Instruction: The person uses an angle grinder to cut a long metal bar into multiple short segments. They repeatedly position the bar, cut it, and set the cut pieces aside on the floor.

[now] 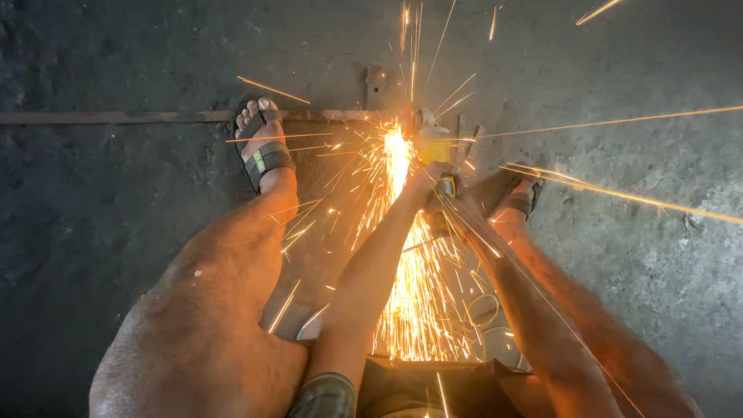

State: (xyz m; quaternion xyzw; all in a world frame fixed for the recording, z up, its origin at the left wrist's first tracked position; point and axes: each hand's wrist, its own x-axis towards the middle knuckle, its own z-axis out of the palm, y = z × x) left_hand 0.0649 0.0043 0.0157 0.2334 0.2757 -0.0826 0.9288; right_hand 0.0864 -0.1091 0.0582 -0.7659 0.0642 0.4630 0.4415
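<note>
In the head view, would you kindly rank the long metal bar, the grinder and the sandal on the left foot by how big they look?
1. Metal bar, the longest by far, crossing the floor from the left edge.
2. and 3. Sandal and grinder: they look much alike, and sparks and both hands hide part of the grinder, so I will not rank them.

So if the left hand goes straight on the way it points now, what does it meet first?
Probably the yellow angle grinder it already grips: the left hand points away from the body, along the tool. Beyond the tool lies the rusty steel bar on the floor. Sparks blur depth.
</note>
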